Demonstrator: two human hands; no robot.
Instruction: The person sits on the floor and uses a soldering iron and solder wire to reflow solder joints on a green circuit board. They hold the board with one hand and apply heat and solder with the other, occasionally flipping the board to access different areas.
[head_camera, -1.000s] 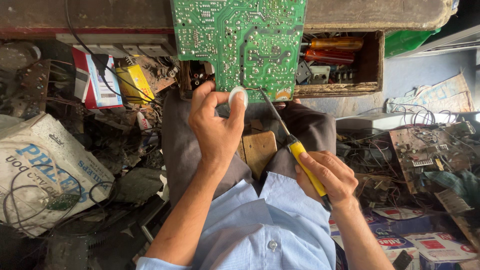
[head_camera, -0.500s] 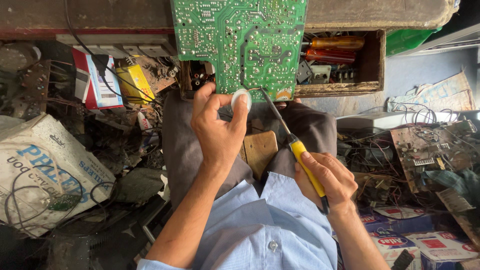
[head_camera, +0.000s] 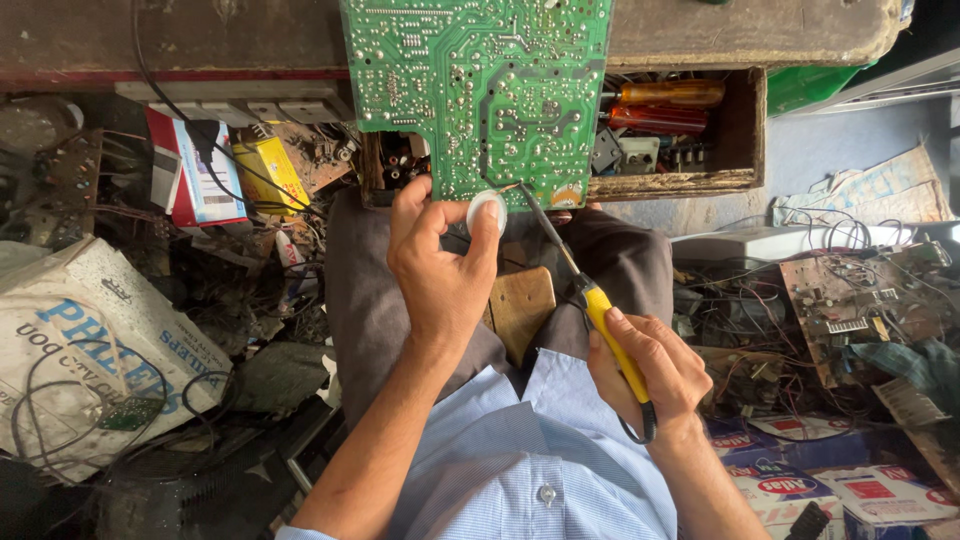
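- Tabletop (head_camera: 750, 30): worn wood along the top of my view; an open wooden drawer (head_camera: 735, 180) below its edge holds screwdrivers and small parts.
- Green circuit board (head_camera: 480, 90): solder side toward me, hanging off the tabletop edge over my lap. I judge it stiff, light and fragile; best held by its bare edges, clear of the joints.
- Left hand (head_camera: 440, 265): closed in a pinch on a small white round container (head_camera: 487, 210), pressed against the board's lower edge. It looks light and smooth, so slippery; I'd grip it by the rim.
- Right hand (head_camera: 645, 365): wrapped around the yellow handle of a soldering iron (head_camera: 580, 285), tip at the board's lower edge, just beside the container. Rigid, light; the metal shaft is likely hot, so hold the handle only.
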